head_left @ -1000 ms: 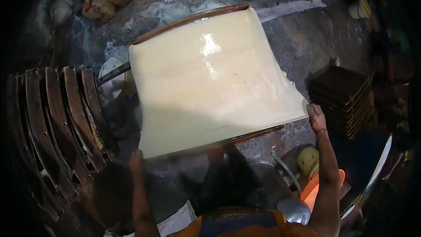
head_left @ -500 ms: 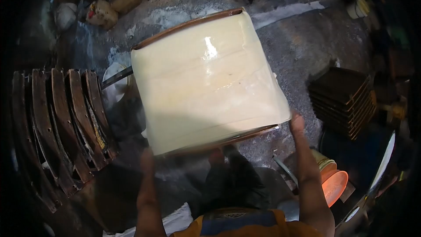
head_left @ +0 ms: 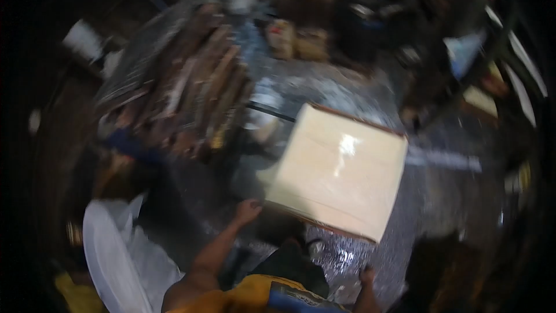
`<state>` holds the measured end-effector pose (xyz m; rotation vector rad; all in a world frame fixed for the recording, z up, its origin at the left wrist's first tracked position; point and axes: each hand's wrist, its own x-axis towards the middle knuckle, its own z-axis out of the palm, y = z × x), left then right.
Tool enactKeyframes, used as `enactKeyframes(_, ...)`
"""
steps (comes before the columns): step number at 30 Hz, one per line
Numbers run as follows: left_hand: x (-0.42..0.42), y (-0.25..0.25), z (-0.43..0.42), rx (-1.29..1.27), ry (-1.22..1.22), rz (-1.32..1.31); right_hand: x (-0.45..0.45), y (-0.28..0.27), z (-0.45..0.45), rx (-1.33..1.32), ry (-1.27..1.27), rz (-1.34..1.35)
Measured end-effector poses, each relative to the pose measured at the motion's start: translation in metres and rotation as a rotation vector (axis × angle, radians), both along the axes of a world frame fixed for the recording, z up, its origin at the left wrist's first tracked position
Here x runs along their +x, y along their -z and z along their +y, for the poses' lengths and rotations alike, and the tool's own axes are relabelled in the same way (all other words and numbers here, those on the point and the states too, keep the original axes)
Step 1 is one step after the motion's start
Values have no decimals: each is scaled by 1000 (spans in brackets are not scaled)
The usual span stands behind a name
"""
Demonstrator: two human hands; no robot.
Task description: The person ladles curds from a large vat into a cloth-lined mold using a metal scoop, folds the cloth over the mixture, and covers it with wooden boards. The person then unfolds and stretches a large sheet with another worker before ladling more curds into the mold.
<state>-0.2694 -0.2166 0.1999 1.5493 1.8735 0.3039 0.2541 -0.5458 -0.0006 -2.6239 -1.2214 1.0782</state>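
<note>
A pale, glossy sheet point(head_left: 341, 168) lies stretched over a brown-edged frame point(head_left: 347, 233), with a bright reflection on it. My left hand point(head_left: 249, 211) is beside the sheet's lower left corner, its fingers curled; motion blur hides whether it grips anything. Lower right, below the frame and apart from it, is my right hand point(head_left: 367, 276), small and blurred, its fingers unclear. A dark bar point(head_left: 271, 111) meets the frame's upper left side.
Many brown curved frames point(head_left: 191, 81) stand stacked at the upper left. A white tub or sack point(head_left: 113, 249) is at the lower left. A stained container point(head_left: 280, 39) sits behind. Dark wet floor point(head_left: 347, 255) shows below the frame.
The view has swung left, so the sheet appears further right and smaller. My right hand has left the sheet's corner and dropped toward my body. The sheet's near edge was drawn in over the frame.
</note>
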Motion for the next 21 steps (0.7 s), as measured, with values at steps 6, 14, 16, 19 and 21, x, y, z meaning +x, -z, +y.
enactKeyframes(6,-30,-185,61,705,-209,-336,-50,-81,13,-113,-34,145)
enactKeyframes(14,-161,-456,152,1403,-68,457,-94,-130,113,48,-7,230)
enactKeyframes(16,-202,-451,179,1198,53,684,-114,-143,153,235,-43,290)
enactKeyframes(19,-224,-454,194,1095,237,636,-203,-251,256,562,-360,231)
enactKeyframes(21,-226,-453,194,1204,302,651,-274,-334,317,711,-478,331)
